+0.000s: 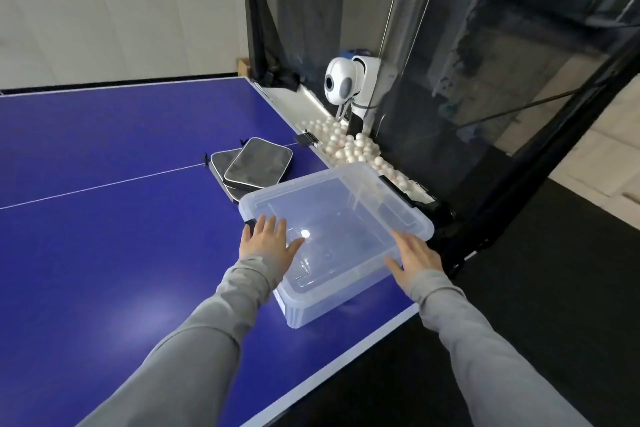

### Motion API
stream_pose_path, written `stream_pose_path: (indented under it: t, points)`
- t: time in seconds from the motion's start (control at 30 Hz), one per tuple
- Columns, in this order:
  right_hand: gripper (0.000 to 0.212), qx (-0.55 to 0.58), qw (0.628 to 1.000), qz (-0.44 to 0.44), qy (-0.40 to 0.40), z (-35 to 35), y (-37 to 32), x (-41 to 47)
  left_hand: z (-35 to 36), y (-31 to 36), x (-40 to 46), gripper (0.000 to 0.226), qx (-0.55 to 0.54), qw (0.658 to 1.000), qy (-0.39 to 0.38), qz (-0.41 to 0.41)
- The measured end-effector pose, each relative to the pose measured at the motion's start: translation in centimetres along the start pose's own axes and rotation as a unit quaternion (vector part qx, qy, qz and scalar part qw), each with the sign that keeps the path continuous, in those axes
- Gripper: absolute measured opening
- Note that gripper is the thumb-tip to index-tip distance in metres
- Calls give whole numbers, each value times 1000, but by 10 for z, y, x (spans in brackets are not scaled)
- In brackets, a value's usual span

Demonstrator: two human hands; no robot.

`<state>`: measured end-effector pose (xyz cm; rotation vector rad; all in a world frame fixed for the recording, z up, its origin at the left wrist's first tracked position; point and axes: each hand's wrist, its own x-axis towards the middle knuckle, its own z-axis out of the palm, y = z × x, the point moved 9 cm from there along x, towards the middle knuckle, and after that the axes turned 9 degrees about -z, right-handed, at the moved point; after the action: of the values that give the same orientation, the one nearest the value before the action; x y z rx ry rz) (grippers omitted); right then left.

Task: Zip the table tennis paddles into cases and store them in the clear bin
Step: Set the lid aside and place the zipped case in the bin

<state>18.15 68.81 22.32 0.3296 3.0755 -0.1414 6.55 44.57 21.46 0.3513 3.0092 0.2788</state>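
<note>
Here the clear bin [341,239] is set at the blue desk's [104,156] corner edge, both hands, left [269,240] and right [414,258], laid flat-fingered on its rims; two zipped cases [247,165] are stacked at its 10 o'clock.

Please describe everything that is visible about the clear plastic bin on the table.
The clear bin is a shallow rectangular container of see-through, slightly bluish plastic with a thick rolled rim and rounded corners. It has no lid on and looks empty. It sits upright on the blue table, near the table's right edge, turned at an angle. Two zipped grey cases lie stacked just behind its far left corner. The left hand rests open on its left rim, and the right hand touches its right rim.
</note>
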Motion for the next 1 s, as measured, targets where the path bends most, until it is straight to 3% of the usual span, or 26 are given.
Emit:
stream_pose_path:
  t: [0.33,0.5,0.73,0.87,1.0]
  points:
    - [63,53,998,11,11,-2,77,115,26,-17,48,77,-43,991,32,-120]
    - [67,127,992,-12,0,11,104,178,40,-41,31,89,-132,961,58,-235]
    - [82,315,948,-29,-40,50,122,223,54,-41,10,90,-375,868,73,-318]
    - [59,463,883,4,-74,70,129,222,68,-51,-3,89,-473,785,67,-395]
    - [35,536,842,-8,-68,70,126,221,78,-52,-8,64,-545,726,61,-415]
